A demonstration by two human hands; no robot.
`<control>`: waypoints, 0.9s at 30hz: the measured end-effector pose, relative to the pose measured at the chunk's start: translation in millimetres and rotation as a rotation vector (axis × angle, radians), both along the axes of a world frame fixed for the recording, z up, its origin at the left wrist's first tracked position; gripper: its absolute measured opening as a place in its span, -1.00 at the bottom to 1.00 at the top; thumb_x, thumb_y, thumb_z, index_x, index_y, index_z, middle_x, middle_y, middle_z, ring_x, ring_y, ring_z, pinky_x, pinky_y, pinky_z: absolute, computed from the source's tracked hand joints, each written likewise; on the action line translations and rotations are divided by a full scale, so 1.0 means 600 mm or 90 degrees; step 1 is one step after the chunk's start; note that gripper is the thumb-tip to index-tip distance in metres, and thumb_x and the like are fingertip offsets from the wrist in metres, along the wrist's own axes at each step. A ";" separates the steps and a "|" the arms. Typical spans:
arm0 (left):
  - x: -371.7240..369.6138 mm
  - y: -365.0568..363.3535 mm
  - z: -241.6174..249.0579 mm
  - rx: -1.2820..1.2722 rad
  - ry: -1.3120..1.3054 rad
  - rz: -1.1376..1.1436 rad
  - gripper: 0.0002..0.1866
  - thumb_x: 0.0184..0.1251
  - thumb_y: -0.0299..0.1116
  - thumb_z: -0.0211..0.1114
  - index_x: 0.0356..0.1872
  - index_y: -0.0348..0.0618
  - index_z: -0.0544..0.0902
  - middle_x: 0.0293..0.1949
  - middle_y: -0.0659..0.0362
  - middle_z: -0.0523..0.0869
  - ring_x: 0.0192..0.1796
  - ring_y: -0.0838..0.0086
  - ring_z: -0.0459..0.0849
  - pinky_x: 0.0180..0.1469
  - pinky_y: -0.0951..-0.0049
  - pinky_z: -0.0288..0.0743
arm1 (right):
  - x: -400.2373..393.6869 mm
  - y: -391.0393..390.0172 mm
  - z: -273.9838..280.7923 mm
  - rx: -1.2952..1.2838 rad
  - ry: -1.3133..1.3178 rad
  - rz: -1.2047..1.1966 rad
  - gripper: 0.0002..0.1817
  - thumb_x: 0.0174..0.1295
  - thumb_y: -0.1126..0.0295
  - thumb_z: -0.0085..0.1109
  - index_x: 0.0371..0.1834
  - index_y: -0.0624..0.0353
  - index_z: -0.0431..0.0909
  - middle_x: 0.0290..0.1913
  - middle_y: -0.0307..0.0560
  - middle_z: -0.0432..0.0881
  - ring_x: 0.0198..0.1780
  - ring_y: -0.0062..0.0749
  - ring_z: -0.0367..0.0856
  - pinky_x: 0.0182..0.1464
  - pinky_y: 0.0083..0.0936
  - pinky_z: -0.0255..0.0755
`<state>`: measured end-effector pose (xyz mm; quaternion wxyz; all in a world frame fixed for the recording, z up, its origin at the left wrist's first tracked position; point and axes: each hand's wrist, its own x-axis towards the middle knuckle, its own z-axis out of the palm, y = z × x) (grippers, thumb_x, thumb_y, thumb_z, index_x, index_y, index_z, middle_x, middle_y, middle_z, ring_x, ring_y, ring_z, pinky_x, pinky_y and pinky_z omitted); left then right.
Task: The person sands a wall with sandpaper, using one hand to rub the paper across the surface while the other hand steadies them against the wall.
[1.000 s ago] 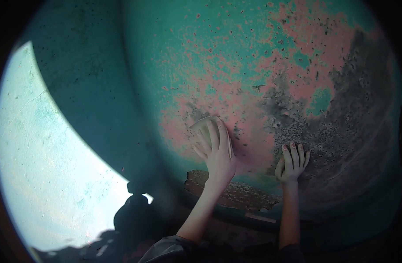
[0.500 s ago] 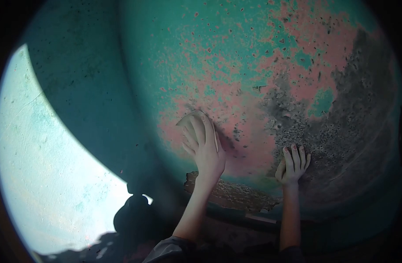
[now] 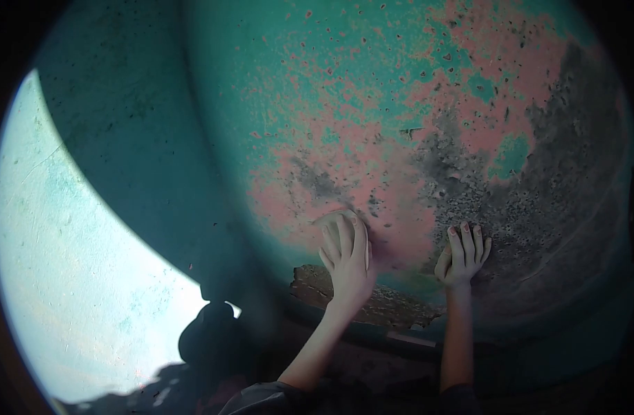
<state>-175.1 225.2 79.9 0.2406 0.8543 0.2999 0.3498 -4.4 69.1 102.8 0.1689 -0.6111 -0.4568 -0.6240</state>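
Observation:
A large curved surface (image 3: pixel 275 124) carries green paint, pink patches and a rough dark grey area (image 3: pixel 518 214). My left hand (image 3: pixel 348 259) presses a thin pale sheet (image 3: pixel 336 216) flat against the lower pink part, its edge showing past the fingertips; the sheet looks like sandpaper, though its underside is hidden. To the right, my right hand (image 3: pixel 462 256) rests on the edge of the dark grey patch with its fingers spread a little and nothing visible in it.
A brown, rough-edged strip (image 3: pixel 393 308) runs along the bottom of the curved surface behind my left wrist. On the left, a shaded green wall (image 3: pixel 123 138) meets a brightly sunlit area (image 3: pixel 75 277). Dark shadow lies along the bottom.
My left hand has moved down and to the right with the sheet, uncovering a greyish spot on the pink area. My right hand has stayed in place.

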 end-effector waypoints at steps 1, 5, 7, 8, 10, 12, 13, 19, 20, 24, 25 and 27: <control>-0.004 0.000 -0.003 -0.001 0.000 0.001 -0.37 0.58 -0.28 -0.08 0.60 -0.04 0.02 0.60 -0.17 -0.11 0.58 -0.36 -0.27 0.44 -0.46 -0.29 | 0.001 0.000 -0.002 -0.001 0.000 0.001 -0.63 0.33 0.44 -0.02 0.18 0.10 0.59 0.32 0.01 0.54 0.47 -0.01 0.33 0.56 0.02 -0.09; -0.008 0.043 -0.004 0.020 0.024 0.039 -0.38 0.60 -0.26 -0.10 0.60 -0.05 0.02 0.60 -0.17 -0.11 0.58 -0.36 -0.28 0.43 -0.46 -0.28 | 0.006 0.001 -0.004 0.017 0.016 0.010 -0.63 0.32 0.40 0.03 0.17 0.00 0.62 0.29 -0.10 0.57 0.46 -0.10 0.35 0.57 -0.03 -0.10; -0.006 0.084 0.014 0.014 -0.108 0.111 -0.37 0.59 -0.27 -0.08 0.60 -0.05 0.02 0.60 -0.17 -0.11 0.58 -0.37 -0.28 0.43 -0.45 -0.25 | 0.005 0.001 -0.005 0.025 0.015 0.009 -0.63 0.32 0.40 0.03 0.17 0.00 0.62 0.29 -0.09 0.58 0.46 -0.10 0.35 0.57 -0.03 -0.10; -0.005 0.079 0.016 -0.003 -0.123 0.086 -0.37 0.59 -0.27 -0.07 0.60 -0.07 0.02 0.60 -0.17 -0.11 0.58 -0.36 -0.26 0.46 -0.37 -0.26 | 0.003 0.001 -0.004 0.024 0.018 0.007 -0.63 0.32 0.40 0.03 0.17 0.01 0.62 0.29 -0.09 0.58 0.46 -0.10 0.35 0.57 -0.03 -0.10; 0.003 0.036 -0.014 0.001 -0.077 0.050 -0.39 0.60 -0.25 -0.08 0.59 -0.06 0.05 0.60 -0.16 -0.08 0.57 -0.35 -0.22 0.46 -0.40 -0.27 | 0.003 0.002 -0.004 0.021 0.021 0.009 -0.63 0.32 0.41 0.03 0.17 0.01 0.62 0.29 -0.09 0.58 0.46 -0.10 0.35 0.57 -0.03 -0.10; 0.003 0.008 -0.028 0.025 -0.010 0.018 -0.40 0.60 -0.23 -0.09 0.58 -0.07 0.07 0.59 -0.14 -0.05 0.57 -0.35 -0.16 0.45 -0.41 -0.22 | 0.004 -0.001 -0.003 0.005 -0.002 0.005 -0.63 0.34 0.43 -0.03 0.17 0.11 0.60 0.32 0.01 0.54 0.48 -0.03 0.32 0.56 0.01 -0.08; 0.002 0.015 -0.024 0.022 -0.013 0.017 -0.40 0.60 -0.23 -0.09 0.58 -0.07 0.07 0.59 -0.14 -0.05 0.57 -0.35 -0.16 0.45 -0.41 -0.22 | 0.003 -0.001 -0.003 0.002 -0.004 0.004 -0.63 0.34 0.43 -0.03 0.17 0.11 0.60 0.32 0.01 0.54 0.48 -0.03 0.32 0.56 0.01 -0.08; 0.008 0.075 0.034 0.005 -0.206 0.049 -0.40 0.59 -0.31 -0.09 0.57 -0.17 0.06 0.58 -0.24 -0.10 0.55 -0.43 -0.22 0.49 -0.30 -0.22 | 0.003 -0.001 -0.007 0.020 0.017 0.007 -0.62 0.26 0.44 0.02 0.14 0.01 0.62 0.30 -0.09 0.57 0.46 -0.10 0.34 0.57 -0.03 -0.09; 0.014 0.054 0.016 0.017 -0.193 0.003 -0.39 0.58 -0.28 -0.06 0.57 -0.12 0.08 0.58 -0.20 -0.06 0.55 -0.43 -0.19 0.45 -0.37 -0.17 | 0.003 -0.002 -0.007 0.018 0.017 0.005 -0.61 0.26 0.45 0.02 0.15 0.01 0.62 0.30 -0.09 0.56 0.46 -0.10 0.35 0.57 -0.03 -0.09; 0.010 0.001 -0.020 0.087 -0.040 -0.065 -0.38 0.55 -0.25 0.00 0.56 -0.06 0.13 0.57 -0.16 0.02 0.53 -0.47 -0.13 0.39 -0.49 -0.11 | 0.001 -0.001 -0.005 0.017 0.018 0.005 -0.59 0.25 0.45 0.02 0.16 0.01 0.62 0.30 -0.09 0.56 0.45 -0.10 0.35 0.56 -0.02 -0.08; 0.006 0.004 -0.015 0.134 0.026 -0.048 -0.38 0.54 -0.24 0.00 0.56 -0.05 0.14 0.56 -0.17 0.03 0.53 -0.48 -0.12 0.38 -0.51 -0.11 | 0.004 -0.004 -0.002 0.016 0.012 0.003 -0.59 0.25 0.45 0.02 0.16 0.01 0.62 0.30 -0.09 0.56 0.45 -0.10 0.35 0.56 -0.02 -0.08; -0.003 0.026 -0.007 0.160 0.089 -0.050 -0.39 0.55 -0.23 -0.01 0.57 -0.02 0.14 0.57 -0.17 0.02 0.54 -0.43 -0.12 0.39 -0.50 -0.13 | 0.002 -0.001 -0.005 0.017 0.018 0.003 -0.59 0.25 0.45 0.01 0.16 0.02 0.62 0.30 -0.09 0.56 0.45 -0.11 0.36 0.56 -0.02 -0.08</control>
